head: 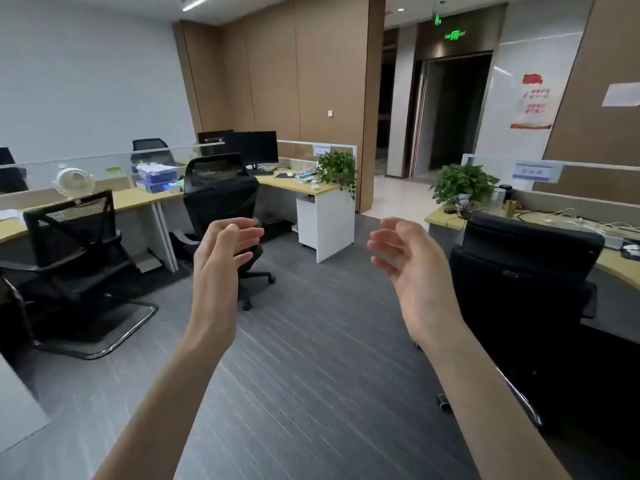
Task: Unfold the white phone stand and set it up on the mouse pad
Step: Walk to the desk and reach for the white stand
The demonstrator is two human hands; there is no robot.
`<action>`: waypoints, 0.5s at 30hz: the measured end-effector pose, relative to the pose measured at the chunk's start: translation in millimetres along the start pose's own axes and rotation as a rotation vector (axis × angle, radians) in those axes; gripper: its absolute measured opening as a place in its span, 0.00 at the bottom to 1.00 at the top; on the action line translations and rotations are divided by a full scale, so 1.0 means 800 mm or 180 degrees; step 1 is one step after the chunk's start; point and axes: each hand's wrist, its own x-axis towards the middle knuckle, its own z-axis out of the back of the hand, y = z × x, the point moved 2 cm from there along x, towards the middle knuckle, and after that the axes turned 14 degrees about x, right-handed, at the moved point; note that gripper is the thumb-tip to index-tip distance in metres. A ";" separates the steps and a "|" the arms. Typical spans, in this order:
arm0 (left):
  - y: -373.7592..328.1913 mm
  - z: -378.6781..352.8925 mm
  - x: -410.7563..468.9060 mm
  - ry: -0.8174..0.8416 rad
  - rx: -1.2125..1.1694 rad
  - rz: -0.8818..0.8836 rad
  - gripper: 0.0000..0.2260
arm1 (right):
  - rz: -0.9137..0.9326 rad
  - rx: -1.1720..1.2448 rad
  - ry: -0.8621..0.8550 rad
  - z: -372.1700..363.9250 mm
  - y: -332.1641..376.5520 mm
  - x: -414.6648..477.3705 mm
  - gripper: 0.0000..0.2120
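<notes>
My left hand [221, 251] and my right hand [412, 268] are raised in front of me over the grey carpet, palms facing each other, about a hand's width apart. Both are empty with the fingers loosely spread. Neither a white phone stand nor a mouse pad can be made out in this view; the desks are some way off on both sides.
A black office chair [519, 282] stands close on my right before a desk [616, 261] with cables and a potted plant [462, 185]. Two black chairs [221, 199] and desks with monitors [252, 147] are on the left. A white drawer cabinet [325, 226] stands ahead; a doorway [450, 116] lies beyond.
</notes>
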 end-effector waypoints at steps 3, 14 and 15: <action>0.029 -0.023 0.044 -0.0136 0.0040 0.0025 0.13 | 0.0028 -0.0019 -0.0020 0.012 -0.018 0.054 0.10; 0.114 -0.175 0.282 -0.0166 -0.0071 0.0098 0.12 | 0.0086 0.0036 0.0084 0.046 -0.067 0.336 0.10; 0.123 -0.188 0.303 -0.0169 -0.0071 0.0101 0.12 | 0.0084 0.0024 0.0099 0.049 -0.073 0.362 0.10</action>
